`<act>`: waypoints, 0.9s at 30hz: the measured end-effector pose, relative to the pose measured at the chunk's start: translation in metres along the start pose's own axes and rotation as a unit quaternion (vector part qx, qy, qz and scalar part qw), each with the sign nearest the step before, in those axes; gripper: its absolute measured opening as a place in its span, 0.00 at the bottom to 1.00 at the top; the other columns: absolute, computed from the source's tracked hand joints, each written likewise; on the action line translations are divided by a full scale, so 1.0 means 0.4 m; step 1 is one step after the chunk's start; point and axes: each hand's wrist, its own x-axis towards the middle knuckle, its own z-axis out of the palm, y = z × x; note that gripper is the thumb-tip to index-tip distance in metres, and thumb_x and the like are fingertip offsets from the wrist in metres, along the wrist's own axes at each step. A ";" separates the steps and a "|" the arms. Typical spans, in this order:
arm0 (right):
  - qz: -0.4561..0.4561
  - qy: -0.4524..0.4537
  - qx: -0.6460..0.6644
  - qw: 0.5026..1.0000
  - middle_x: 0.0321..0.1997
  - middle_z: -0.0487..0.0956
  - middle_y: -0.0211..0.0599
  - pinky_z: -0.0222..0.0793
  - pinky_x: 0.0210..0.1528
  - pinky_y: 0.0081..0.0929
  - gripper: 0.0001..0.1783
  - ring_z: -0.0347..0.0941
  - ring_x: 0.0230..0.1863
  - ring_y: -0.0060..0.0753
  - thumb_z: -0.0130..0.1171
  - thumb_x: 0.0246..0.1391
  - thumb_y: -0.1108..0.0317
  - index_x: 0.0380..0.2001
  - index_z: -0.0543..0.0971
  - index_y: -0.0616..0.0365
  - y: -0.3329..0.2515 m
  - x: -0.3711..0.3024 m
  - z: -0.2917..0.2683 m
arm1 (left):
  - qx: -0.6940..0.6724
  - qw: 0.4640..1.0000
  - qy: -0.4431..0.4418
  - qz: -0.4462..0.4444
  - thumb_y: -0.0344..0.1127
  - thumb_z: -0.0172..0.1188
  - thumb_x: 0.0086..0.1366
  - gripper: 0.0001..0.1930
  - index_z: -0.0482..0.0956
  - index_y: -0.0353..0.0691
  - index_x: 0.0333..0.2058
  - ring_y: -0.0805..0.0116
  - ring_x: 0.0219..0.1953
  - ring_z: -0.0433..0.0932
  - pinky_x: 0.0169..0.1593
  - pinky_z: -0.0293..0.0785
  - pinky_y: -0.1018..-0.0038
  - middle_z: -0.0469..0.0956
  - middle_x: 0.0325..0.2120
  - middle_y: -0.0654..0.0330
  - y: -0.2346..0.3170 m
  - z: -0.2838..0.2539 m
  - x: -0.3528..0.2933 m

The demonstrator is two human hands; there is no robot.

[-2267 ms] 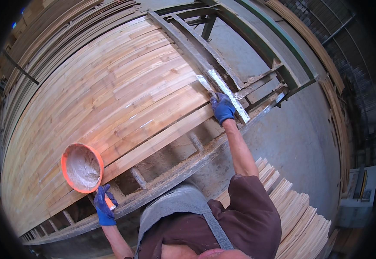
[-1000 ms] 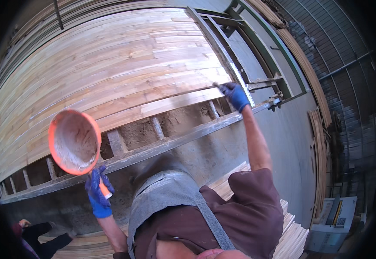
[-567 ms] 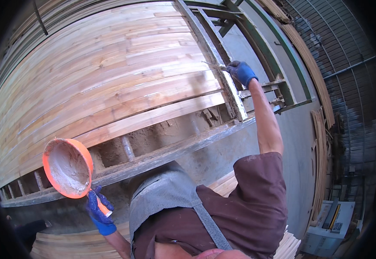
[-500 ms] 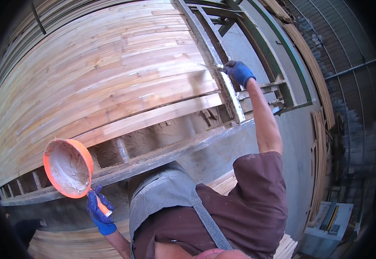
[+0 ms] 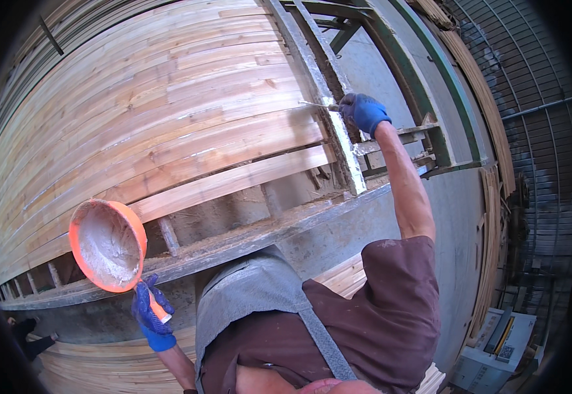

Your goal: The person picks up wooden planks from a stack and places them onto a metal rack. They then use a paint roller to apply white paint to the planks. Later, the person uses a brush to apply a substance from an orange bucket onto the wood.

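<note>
My left hand (image 5: 152, 314), in a blue glove, is closed round the handle of an orange scoop (image 5: 134, 222). Pale pink-grey paste (image 5: 107, 253) coats the inside of its bowl, which is tilted over the near edge of the boards. At the right end of the wooden boards (image 5: 220, 98), my gloved right hand (image 5: 363, 114) grips a thin putty knife (image 5: 312, 104), its handle mostly hidden by the fingers. The blade reaches left over the metal rail onto the board ends. Whitish smears mark several boards and the rail (image 5: 346, 148).
A worn frame edge (image 5: 253, 233) with cross slats runs along my front. Green metal framing (image 5: 424, 92) stands beyond my right hand. Long timber strips and wire mesh (image 5: 529, 72) line the right side. A grey box (image 5: 496, 351) sits lower right; another person's legs (image 5: 33, 338) show lower left.
The scoop and my left hand have shifted slightly right and up. My right hand stays at the rail with the putty knife. More of the other person's legs has come into view.
</note>
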 end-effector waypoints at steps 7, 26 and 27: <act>0.007 0.029 0.052 0.998 0.38 0.82 0.45 0.71 0.47 0.38 0.18 0.78 0.42 0.46 0.56 0.55 0.52 0.41 0.82 0.51 -0.050 -0.016 -0.046 | -0.027 0.999 -0.021 -0.010 0.50 0.50 0.69 0.27 0.73 0.25 0.47 0.77 0.12 0.61 0.16 0.54 0.79 0.64 0.16 0.66 0.004 -0.016 0.005; -0.016 0.070 0.085 0.994 0.37 0.82 0.45 0.71 0.44 0.39 0.15 0.79 0.41 0.47 0.60 0.53 0.54 0.39 0.81 0.51 -0.105 -0.016 0.009 | 0.022 0.999 0.023 -0.022 0.49 0.50 0.69 0.24 0.76 0.29 0.45 0.78 0.14 0.61 0.17 0.54 0.78 0.62 0.15 0.68 -0.025 -0.105 0.017; -0.013 0.062 0.070 0.996 0.38 0.82 0.46 0.71 0.44 0.39 0.16 0.78 0.41 0.47 0.60 0.53 0.54 0.39 0.81 0.51 -0.119 -0.013 -0.003 | 0.022 0.999 0.021 -0.017 0.50 0.48 0.70 0.25 0.76 0.29 0.45 0.78 0.14 0.60 0.17 0.54 0.78 0.62 0.14 0.68 -0.027 -0.108 0.021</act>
